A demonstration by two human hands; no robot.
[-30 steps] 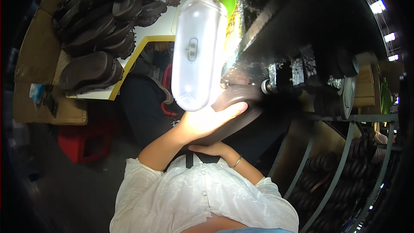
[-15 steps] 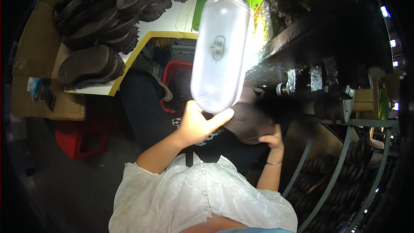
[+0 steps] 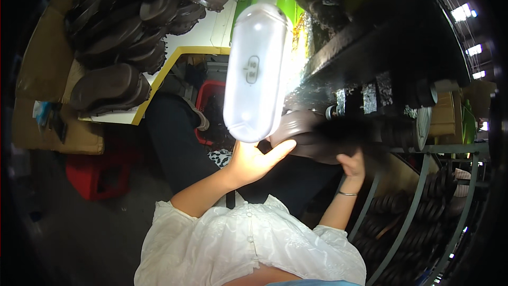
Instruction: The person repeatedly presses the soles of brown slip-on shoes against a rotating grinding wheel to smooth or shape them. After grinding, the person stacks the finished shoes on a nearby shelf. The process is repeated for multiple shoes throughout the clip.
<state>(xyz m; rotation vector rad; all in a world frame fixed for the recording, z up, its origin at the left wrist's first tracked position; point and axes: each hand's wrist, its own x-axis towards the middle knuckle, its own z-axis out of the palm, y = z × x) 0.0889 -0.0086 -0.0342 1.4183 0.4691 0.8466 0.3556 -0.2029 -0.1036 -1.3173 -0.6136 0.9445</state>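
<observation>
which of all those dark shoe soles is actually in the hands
The dark sole under the lamp, gripped between left hand and right hand; the others lie stacked on the table.

The lamp (image 3: 257,71) looks like smooth, glossy white plastic; the sole (image 3: 312,137) matt dark rubber; the blouse (image 3: 248,243) embroidered white cloth.
</observation>
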